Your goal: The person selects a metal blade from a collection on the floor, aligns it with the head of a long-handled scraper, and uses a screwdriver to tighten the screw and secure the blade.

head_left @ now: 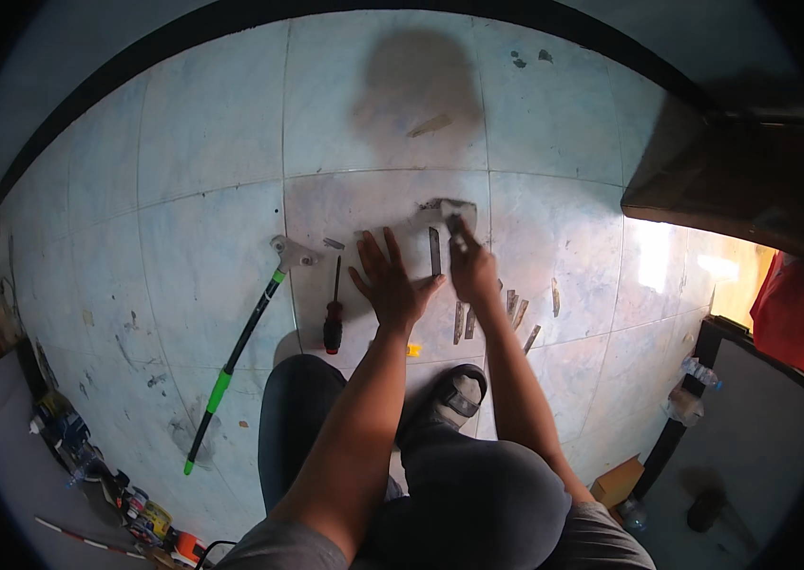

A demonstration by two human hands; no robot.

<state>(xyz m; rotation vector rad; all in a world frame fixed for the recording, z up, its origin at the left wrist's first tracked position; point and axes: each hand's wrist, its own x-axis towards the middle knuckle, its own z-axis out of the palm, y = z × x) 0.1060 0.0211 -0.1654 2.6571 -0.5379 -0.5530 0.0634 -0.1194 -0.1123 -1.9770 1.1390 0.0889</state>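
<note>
My left hand (390, 285) lies on the tiled floor (378, 204) with its fingers spread, and holds nothing. Beside its thumb lies a dark flat metal blade (434, 249). In my closed right hand (474, 274) is a short scraper, its wide pale head (459, 208) down at the floor just beyond the blade. Some debris shows at the head's left edge. Several loose blades (459, 323) are scattered below my right hand. Left of my left hand lies a screwdriver (333, 328) with a dark and red handle.
A long green-and-black pole (221, 388) with a metal scraper head lies to the left. A small yellow piece (412, 350) sits near my shoe (460, 397). Tools and packages (141, 513) line the lower left. A dark piece of furniture (706, 190) juts in at the right.
</note>
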